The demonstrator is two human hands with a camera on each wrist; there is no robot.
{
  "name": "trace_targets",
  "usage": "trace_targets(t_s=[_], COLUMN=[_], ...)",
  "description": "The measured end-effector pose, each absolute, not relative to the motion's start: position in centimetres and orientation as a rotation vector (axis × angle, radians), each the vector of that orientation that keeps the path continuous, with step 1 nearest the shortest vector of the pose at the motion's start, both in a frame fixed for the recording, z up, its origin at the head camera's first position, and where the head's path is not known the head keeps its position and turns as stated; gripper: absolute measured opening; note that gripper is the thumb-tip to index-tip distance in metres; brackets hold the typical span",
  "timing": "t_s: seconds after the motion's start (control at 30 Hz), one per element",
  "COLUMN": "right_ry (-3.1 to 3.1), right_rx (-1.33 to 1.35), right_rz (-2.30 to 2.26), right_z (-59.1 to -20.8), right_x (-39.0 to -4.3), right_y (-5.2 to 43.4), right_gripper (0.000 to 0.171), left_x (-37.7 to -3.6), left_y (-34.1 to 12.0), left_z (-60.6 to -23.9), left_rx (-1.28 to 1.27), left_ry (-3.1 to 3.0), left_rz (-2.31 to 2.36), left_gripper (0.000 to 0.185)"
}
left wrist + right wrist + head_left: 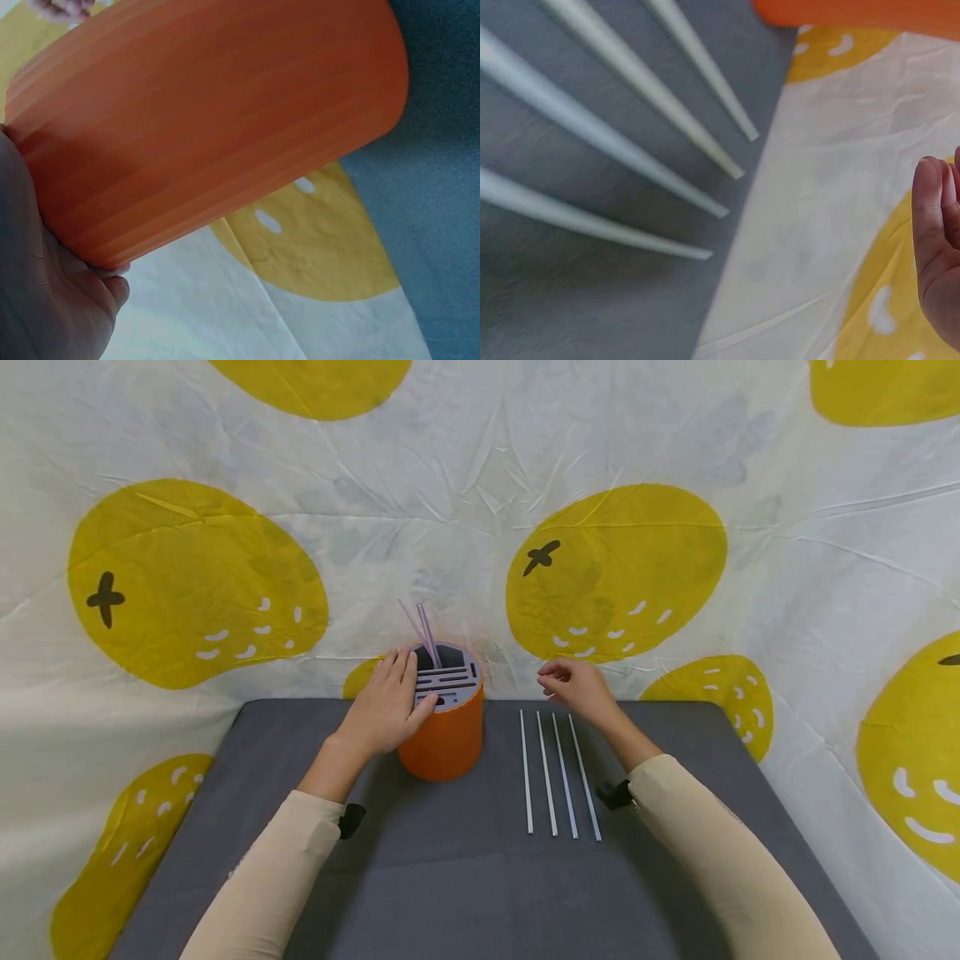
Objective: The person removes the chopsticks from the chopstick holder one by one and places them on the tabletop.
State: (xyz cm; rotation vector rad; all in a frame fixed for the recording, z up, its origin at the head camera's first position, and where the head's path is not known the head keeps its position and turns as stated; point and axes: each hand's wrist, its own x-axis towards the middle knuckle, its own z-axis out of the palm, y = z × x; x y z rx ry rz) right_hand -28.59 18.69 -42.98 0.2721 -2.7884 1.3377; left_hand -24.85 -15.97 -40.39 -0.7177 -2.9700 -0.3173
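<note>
An orange, round utensil holder (441, 743) with a grey slotted top (452, 680) stands upright at the back of the table. My left hand (386, 700) rests on its left rim, fingers straight along the edge and thumb at the front. In the left wrist view the palm side of my left hand (52, 277) is against the orange wall. A few thin pinkish sticks (428, 633) stick up from the holder's rear opening. My right hand (577, 687), fingers loosely bent and holding nothing, hovers above the far ends of several slim silvery sticks (546, 777).
The silvery sticks lie roughly side by side on the dark grey table (450, 893), right of the holder. Behind the table hangs a white cloth (465, 543) printed with large yellow fruit. A dark wrist device (615, 794) sits under the right sleeve.
</note>
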Motion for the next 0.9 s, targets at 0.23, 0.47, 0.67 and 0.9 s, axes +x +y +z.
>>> trace_targets(t_s=[0.23, 0.47, 0.67, 0.9], right_ry=[-2.724, -2.657, -2.692, -2.705], right_rx=[0.368, 0.426, 0.452, 0.544], right_rz=[1.388, 1.389, 1.321, 1.286], right_z=[-40.4, -37.7, -36.4, -36.1], right_x=[-29.8, -30.9, -31.7, -32.2], right_y=[14.8, 11.4, 9.0, 6.7], right_gripper=[0.028, 0.021, 0.021, 0.03], left_x=[-24.7, -24.7, -24.7, -24.7], left_y=[-15.9, -15.9, -15.8, -15.9], left_z=[-40.2, -40.2, -40.2, -40.2], left_rx=[-0.714, -0.714, -0.713, -0.723], left_ry=[-2.98, -2.98, -2.961, -2.959], left_rz=[-0.326, -0.314, -0.325, -0.328], left_gripper=[0.083, 0.083, 0.081, 0.081])
